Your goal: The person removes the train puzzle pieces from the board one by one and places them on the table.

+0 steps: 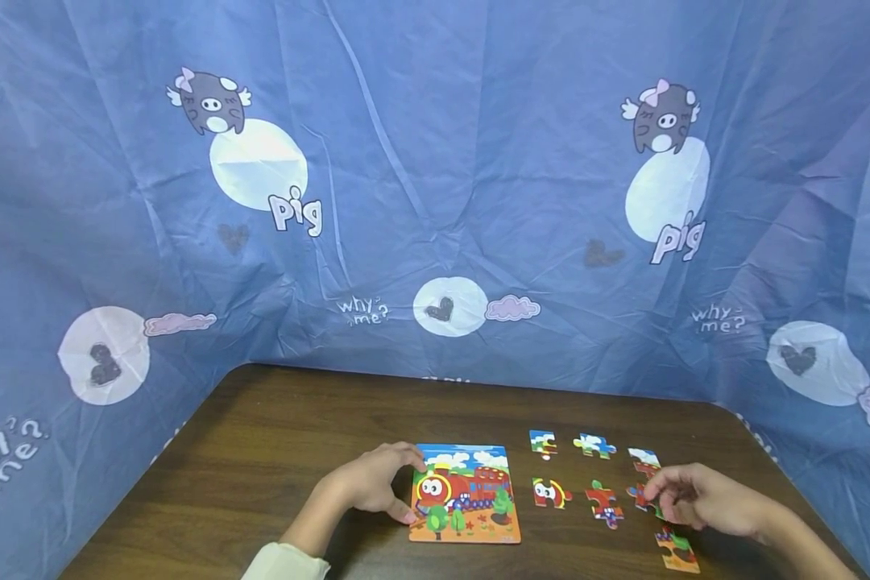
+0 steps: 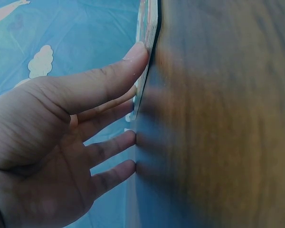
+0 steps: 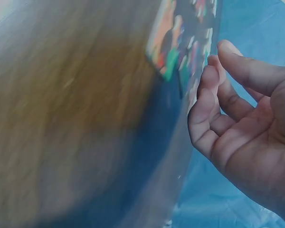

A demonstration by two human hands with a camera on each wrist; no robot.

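Observation:
A square puzzle picture [image 1: 471, 487] of a red train lies flat on the table. My left hand [image 1: 373, 481] touches its left edge with thumb and fingers spread apart; in the left wrist view the thumb lies against the board's edge [image 2: 151, 28] and the lower fingertips reach the tabletop. To the right are loose jigsaw pieces, among them one with the train's face [image 1: 548, 493] and a red-and-green one [image 1: 605, 504]. Over the rightmost column my right hand [image 1: 710, 501] hovers with loosely bent fingers, nothing visible between them, partly covering a piece [image 1: 640, 493].
At the back of the loose pieces are a sky piece [image 1: 542, 441] and a cloud piece [image 1: 594, 445]. An orange-and-green piece [image 1: 677, 556] lies nearest the front. The brown wooden table [image 1: 261, 451] meets a blue patterned cloth [image 1: 435, 201] hanging behind and at both sides.

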